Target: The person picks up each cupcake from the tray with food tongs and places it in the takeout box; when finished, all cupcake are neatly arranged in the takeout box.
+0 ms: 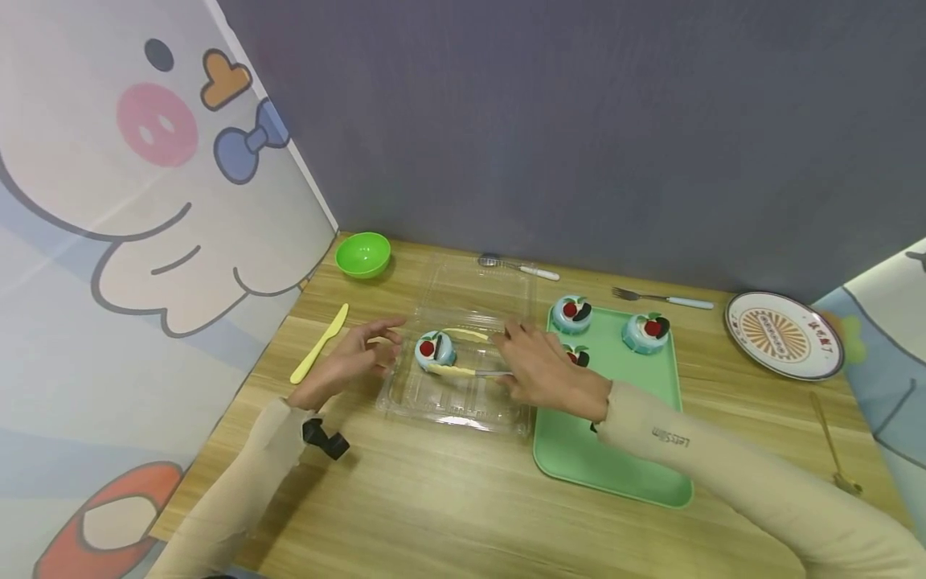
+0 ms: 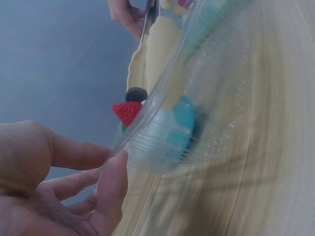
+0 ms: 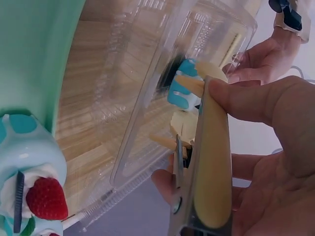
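Observation:
My right hand point(image 1: 535, 366) grips metal tongs point(image 3: 213, 162) with cream-coloured tips. Inside an opened clear plastic container point(image 1: 452, 420), those tips lie on either side of a small blue-and-white cake point(image 1: 435, 351) topped with a red berry and a dark biscuit. Whether they touch the cake is hard to tell. At the container's left side, my left hand point(image 1: 354, 362) pinches the rim between thumb and fingers, as the left wrist view shows. A green tray point(image 1: 600, 458) to the right bears similar cakes point(image 1: 646, 333), one partly hidden by my right hand.
A yellow knife point(image 1: 318, 344) and a green bowl point(image 1: 363, 256) are on the left. Along the wall lie a white-handled spoon point(image 1: 538, 273) and a fork point(image 1: 673, 301). Far right are a patterned plate point(image 1: 784, 335) and a gold-coloured utensil point(image 1: 832, 450).

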